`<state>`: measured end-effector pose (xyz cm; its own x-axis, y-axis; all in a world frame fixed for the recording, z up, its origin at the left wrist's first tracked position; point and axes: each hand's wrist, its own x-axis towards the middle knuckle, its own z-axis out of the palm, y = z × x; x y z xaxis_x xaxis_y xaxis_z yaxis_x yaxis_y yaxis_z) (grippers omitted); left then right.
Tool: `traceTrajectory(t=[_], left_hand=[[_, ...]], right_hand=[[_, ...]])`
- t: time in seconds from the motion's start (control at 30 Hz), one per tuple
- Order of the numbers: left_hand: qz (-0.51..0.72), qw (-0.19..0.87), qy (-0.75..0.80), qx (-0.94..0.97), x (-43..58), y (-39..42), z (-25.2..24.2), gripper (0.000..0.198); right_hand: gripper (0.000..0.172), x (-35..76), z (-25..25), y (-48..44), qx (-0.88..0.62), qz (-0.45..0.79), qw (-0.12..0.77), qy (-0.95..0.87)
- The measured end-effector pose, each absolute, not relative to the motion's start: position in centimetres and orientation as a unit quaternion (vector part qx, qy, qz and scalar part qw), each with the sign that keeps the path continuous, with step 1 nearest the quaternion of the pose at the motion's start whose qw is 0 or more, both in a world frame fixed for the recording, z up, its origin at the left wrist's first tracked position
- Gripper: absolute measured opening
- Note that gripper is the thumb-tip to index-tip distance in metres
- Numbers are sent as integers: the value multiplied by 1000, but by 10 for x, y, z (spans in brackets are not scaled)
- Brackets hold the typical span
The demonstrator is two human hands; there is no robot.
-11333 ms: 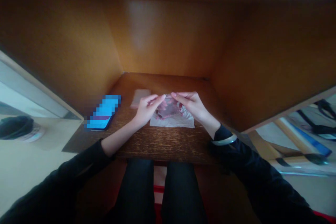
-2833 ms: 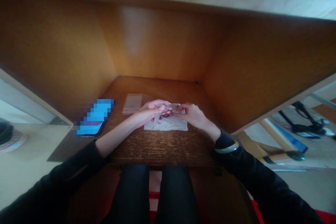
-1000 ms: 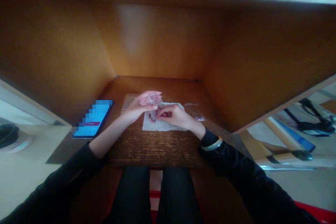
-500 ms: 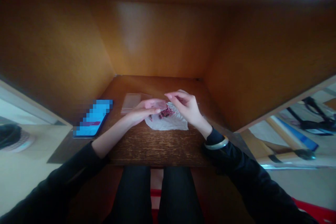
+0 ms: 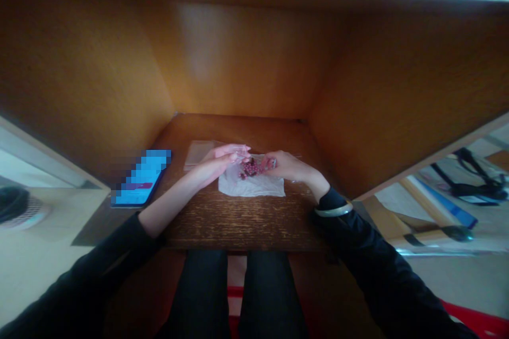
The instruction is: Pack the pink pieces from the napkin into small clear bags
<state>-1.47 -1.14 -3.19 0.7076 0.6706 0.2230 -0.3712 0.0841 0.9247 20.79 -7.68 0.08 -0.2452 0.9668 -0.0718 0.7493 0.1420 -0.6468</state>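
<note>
A white tissue [image 5: 254, 186] lies on the dark wooden desk [image 5: 238, 217], with a small heap of dark red beads [image 5: 250, 168] on its far edge. My left hand [image 5: 218, 161] hovers at the tissue's left corner, fingers pinched on a small clear plastic bag [image 5: 238, 153]. My right hand [image 5: 288, 166] rests on the tissue's right side, fingers curled at the beads; what they grip is too small to make out.
A phone [image 5: 141, 179] with a lit blue screen lies at the desk's left. A flat clear packet [image 5: 199, 153] sits behind my left hand. Orange-brown partition walls enclose the desk on three sides. Bags and straps lie on the floor at the right.
My right hand has dropped from above the tissue down to the beads. My left hand stays by the tissue, still holding the clear bag.
</note>
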Motion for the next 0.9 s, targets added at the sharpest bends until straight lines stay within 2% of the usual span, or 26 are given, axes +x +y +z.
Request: traceTrajectory(t=[0.4, 0.57, 0.73, 0.9], left_hand=[[341, 719, 143, 589, -16, -13, -31, 45], [321, 729, 149, 586, -17, -19, -25, 45], [295, 723, 163, 603, -16, -19, -29, 45], [277, 702, 154, 638, -19, -16, -35, 35]], right_hand=[[19, 206, 4, -77, -629, 252, 165, -716], [7, 210, 14, -73, -602, 226, 252, -723], [12, 195, 42, -78, -531, 212, 350, -742], [12, 172, 55, -86, -485, 239, 341, -769]])
